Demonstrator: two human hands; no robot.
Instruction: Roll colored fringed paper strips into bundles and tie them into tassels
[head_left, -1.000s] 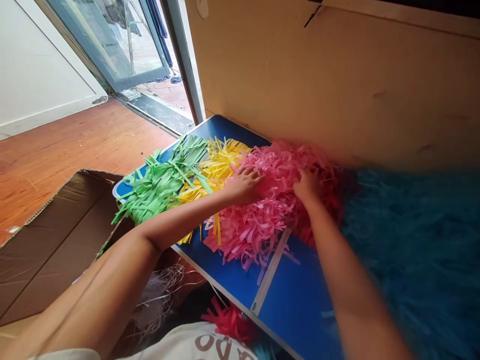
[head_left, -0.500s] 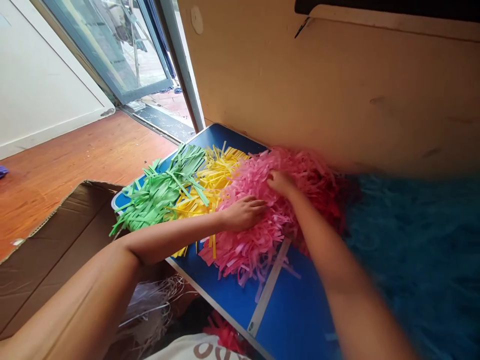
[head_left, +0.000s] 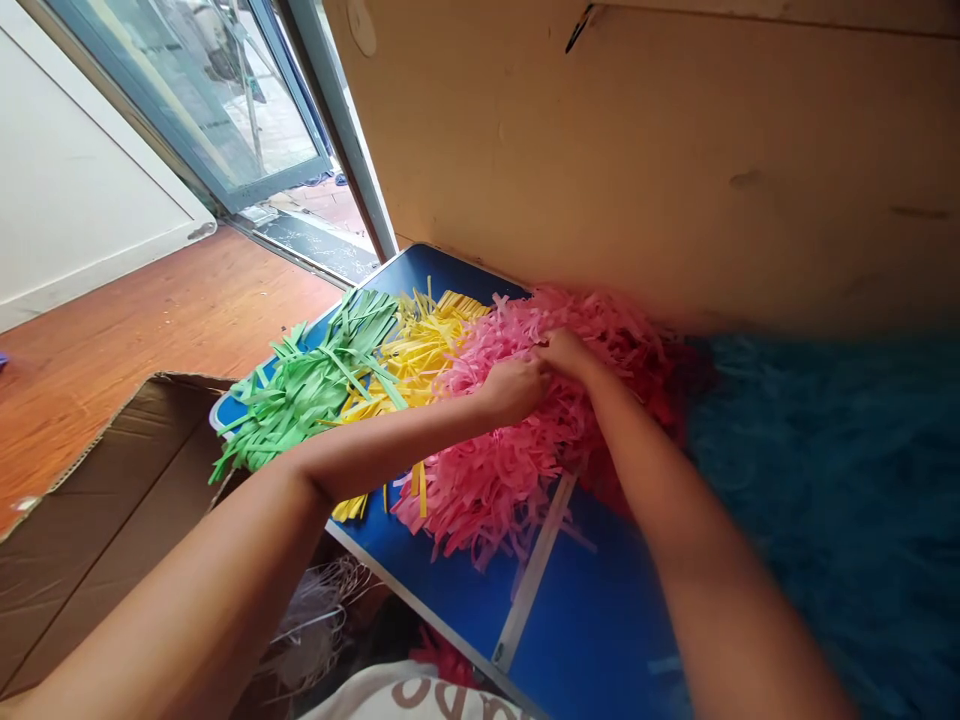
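Head view: the curled left hand [head_left: 516, 390] and right hand [head_left: 570, 355], just touching, press into a heap of pink paper strips [head_left: 487, 500] on a blue tabletop [head_left: 442, 270], beside yellow paper strips [head_left: 427, 350] and green paper strips [head_left: 307, 395]; whether they grip anything is hidden.

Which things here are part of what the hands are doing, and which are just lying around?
Part of the job:
left hand
right hand
pink paper strips
yellow paper strips
green paper strips
blue table

Just lying around:
cardboard box
wooden floor
glass door
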